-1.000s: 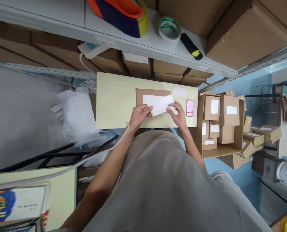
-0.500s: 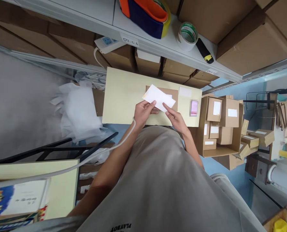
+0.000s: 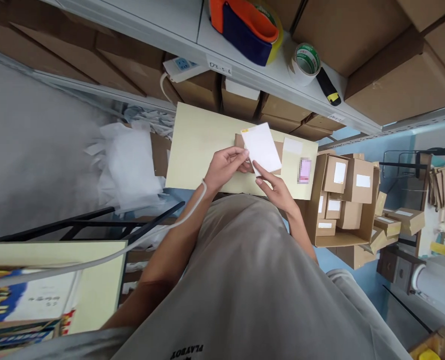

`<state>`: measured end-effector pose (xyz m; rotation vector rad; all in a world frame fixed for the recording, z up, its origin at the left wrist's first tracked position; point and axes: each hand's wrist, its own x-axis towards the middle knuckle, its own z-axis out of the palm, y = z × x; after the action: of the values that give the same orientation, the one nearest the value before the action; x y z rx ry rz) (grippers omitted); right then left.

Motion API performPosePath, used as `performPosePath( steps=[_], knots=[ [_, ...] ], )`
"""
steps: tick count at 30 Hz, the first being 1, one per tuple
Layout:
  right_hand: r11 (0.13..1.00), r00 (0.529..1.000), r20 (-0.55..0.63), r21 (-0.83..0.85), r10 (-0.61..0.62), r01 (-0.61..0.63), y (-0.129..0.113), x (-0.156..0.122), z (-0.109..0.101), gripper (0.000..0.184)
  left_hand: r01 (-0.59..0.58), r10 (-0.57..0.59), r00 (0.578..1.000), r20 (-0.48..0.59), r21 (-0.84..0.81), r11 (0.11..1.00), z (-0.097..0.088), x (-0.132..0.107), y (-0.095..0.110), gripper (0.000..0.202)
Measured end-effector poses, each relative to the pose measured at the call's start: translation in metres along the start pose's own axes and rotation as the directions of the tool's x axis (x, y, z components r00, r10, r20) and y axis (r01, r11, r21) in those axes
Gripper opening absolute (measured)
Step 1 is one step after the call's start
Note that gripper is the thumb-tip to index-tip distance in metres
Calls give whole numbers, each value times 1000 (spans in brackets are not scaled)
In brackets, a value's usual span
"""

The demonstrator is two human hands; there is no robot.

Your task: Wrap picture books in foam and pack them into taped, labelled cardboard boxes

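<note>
A white sheet of paper [image 3: 263, 148] with a small yellow mark at its top left corner is held tilted above the table. My left hand [image 3: 228, 167] pinches its left edge between thumb and fingers. Against the lower edge rests the index finger of my right hand [image 3: 277, 190], the thumb just below; its other fingers are partly hidden. Behind the sheet lies a brown cardboard piece [image 3: 239, 141], mostly covered. Right of it on the pale yellow table [image 3: 192, 150] are a white slip [image 3: 293, 145] and a blurred-out pink-screened item [image 3: 304, 170].
A large carton [image 3: 340, 240] holding small labelled boxes stands on the right. On the shelf above are a tape dispenser [image 3: 245, 35], a tape roll [image 3: 305, 62] and a black cutter [image 3: 328, 87]. A white cable [image 3: 162, 232] runs to my left wrist. White bags [image 3: 130, 162] lie left.
The white sheet has turned more upright, its yellow-marked corner now higher and further right. My left fingers have shifted along its edge. The whole view has moved slightly.
</note>
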<state>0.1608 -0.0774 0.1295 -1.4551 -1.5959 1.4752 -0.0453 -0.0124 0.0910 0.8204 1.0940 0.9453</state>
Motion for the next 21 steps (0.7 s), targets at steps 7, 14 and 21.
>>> performPosePath(
  steps=[7,14,21],
  knots=[
    [999,1000,-19,30,-10,11,-13,11,8,75,35,-33,997,72,-30,999,-3,-25,13,44],
    [1000,1000,-7,6,-6,6,-19,22,7,74,-2,6,996,93,-43,999,0,-21,16,35],
    [1000,1000,-13,22,6,-6,-25,29,8,78,16,-14,997,76,-29,999,1,-13,15,34]
  ],
)
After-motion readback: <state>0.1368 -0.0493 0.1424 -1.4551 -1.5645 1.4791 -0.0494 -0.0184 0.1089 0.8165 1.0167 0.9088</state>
